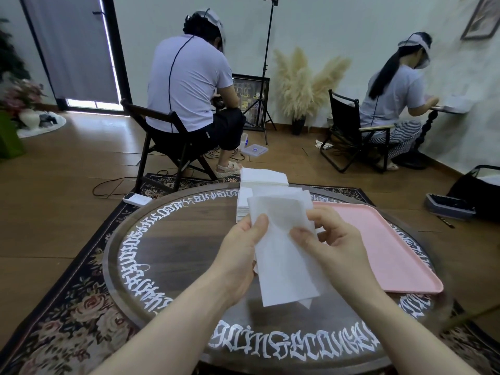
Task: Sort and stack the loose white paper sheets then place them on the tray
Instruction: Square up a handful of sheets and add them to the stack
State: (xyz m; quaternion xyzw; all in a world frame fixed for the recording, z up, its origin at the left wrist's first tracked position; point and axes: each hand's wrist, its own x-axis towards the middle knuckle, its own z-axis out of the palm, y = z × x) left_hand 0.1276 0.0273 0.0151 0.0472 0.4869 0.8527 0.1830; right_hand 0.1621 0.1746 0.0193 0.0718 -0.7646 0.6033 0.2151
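Note:
I hold a few thin white paper sheets (pixel 284 255) above the middle of the round table. My left hand (pixel 240 247) grips their left edge, thumb on top. My right hand (pixel 330 239) pinches the right edge with curled fingers. A stack of white sheets (pixel 261 182) lies at the table's far edge, partly hidden behind the held sheets. The pink tray (pixel 384 239) sits on the table's right side with nothing on it, just right of my right hand.
The dark round table (pixel 173 239) has white lettering around its rim and stands on a floral rug (pixel 67 307). Two seated people work at the back, with folding chairs, a light stand and a black bag (pixel 476 193) on the floor.

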